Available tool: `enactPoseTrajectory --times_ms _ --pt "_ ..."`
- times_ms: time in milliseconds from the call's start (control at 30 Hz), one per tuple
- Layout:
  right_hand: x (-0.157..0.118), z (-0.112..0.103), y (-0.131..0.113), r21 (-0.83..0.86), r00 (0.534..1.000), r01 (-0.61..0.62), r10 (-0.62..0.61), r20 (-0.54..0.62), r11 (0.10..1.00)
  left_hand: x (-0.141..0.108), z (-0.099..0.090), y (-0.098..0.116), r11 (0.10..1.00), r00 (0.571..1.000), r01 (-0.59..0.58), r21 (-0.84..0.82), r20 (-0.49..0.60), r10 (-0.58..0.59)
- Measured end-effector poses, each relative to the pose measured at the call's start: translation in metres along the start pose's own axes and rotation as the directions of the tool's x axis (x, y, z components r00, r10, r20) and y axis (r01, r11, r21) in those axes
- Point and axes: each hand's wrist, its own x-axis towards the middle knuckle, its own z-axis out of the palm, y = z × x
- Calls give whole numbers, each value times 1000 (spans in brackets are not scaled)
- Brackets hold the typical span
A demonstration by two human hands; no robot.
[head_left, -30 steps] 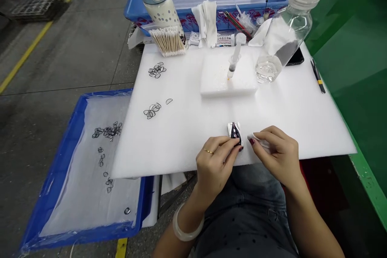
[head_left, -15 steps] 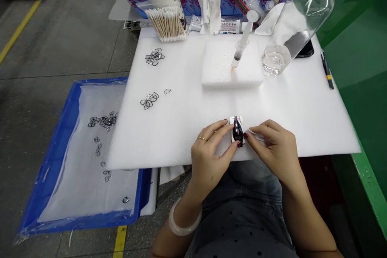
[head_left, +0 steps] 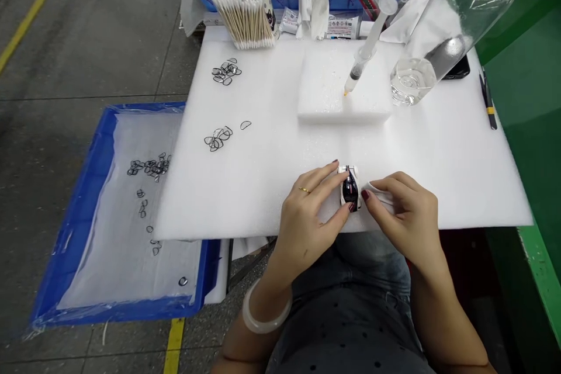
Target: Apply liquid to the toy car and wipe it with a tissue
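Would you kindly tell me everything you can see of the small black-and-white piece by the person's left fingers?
The small car-shaped piece has white sides and a glossy dark top with a small reddish mark; it looks like hard plastic. It appears to rest on the white foam board, dark side up, the dark part's narrower end pointing away from the person. The left hand steadies it, thumb at its near end.

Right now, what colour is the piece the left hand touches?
The piece is mainly black and white, clearest in head view.
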Motion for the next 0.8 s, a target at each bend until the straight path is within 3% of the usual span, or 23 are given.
enactPoseTrajectory --times_ms 133,800 --pt "2 -6 4 62 998 -24 20 64 998 7 -3 -3 999 995 -5 -45 100 9" --pt "3 -3 4 36 996 -40 37 82 999 5 0 -3 1000 998 2 -29 64 0"
